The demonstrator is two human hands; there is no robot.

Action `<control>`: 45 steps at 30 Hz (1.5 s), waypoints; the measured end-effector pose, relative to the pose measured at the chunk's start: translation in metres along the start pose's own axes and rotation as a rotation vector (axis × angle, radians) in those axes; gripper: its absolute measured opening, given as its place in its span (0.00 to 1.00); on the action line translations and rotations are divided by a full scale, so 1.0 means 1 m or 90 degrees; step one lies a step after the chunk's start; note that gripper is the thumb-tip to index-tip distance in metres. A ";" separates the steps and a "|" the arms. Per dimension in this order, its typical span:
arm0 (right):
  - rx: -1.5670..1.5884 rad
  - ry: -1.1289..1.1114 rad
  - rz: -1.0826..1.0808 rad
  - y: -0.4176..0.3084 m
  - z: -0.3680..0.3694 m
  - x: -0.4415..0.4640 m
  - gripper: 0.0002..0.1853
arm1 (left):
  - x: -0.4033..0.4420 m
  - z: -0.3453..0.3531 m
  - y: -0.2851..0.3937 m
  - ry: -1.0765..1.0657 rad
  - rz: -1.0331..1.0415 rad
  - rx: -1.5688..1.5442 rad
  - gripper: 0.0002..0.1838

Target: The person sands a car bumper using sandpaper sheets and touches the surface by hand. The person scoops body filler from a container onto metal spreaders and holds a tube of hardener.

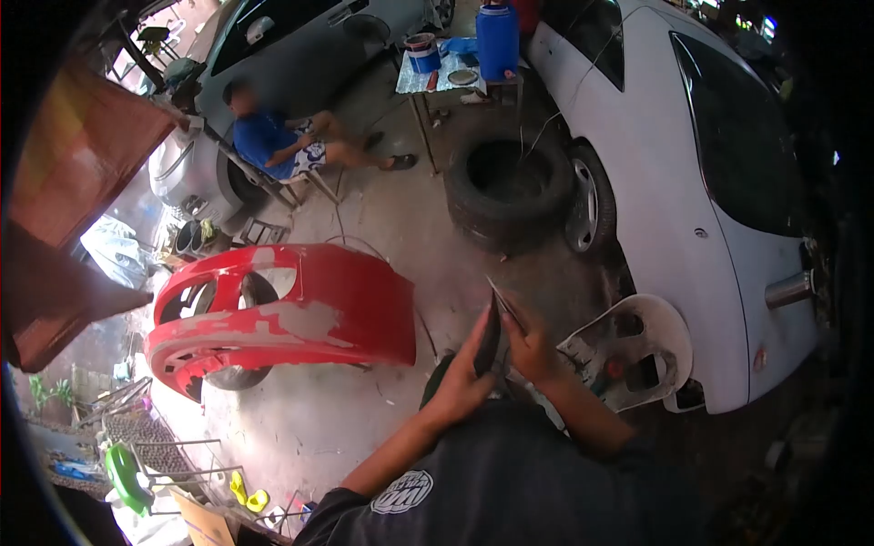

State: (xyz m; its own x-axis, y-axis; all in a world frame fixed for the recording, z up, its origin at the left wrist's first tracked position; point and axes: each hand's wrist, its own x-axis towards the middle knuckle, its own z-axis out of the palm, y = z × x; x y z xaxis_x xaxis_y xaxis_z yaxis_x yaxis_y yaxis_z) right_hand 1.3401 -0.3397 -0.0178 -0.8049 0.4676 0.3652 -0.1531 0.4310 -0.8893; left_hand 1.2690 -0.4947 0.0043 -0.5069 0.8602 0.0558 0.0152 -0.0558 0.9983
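In front of my chest both hands are raised close together. My left hand [462, 387] is closed on a dark, thin, flat sheet [489, 341] that looks like sandpaper, held upright along the fingers. My right hand [535, 353] pinches a narrow, pale-edged strip [503, 303] just beside it; the two pieces meet at a point near the top. Whether they are one folded sheet or two pieces I cannot tell. To the left of my hands, apart from them, stands a red car bumper [364, 305] with grey sanded or filled patches.
A white plastic chair [669, 332] with things on it stands close at my right, beside a pale car [665, 182]. Ahead are stacked tires [469, 205] and a table [448, 75] with a blue drum [498, 44]. A seated person [273, 146] is beyond the bumper.
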 end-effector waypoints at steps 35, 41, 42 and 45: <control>-0.075 -0.091 -0.137 0.093 0.122 0.405 0.22 | 0.346 -0.273 -0.018 0.154 0.039 0.091 0.46; -0.068 -0.077 -0.074 0.114 0.147 0.457 0.20 | 0.352 -0.294 -0.049 0.179 0.033 0.108 0.43; -0.066 -0.056 -0.010 0.128 0.151 0.469 0.19 | 0.350 -0.292 -0.037 0.135 0.057 0.161 0.42; 0.186 -0.088 0.109 0.167 0.149 0.510 0.18 | 0.351 -0.311 -0.032 0.138 -0.056 0.038 0.38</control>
State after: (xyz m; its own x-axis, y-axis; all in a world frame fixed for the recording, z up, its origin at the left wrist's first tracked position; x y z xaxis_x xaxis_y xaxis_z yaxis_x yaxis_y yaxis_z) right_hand 0.8190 -0.1443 -0.0208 -0.8998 0.3970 0.1809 -0.1502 0.1073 -0.9828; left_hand 0.8227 -0.3485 -0.0131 -0.6820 0.7307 -0.0304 0.0097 0.0505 0.9987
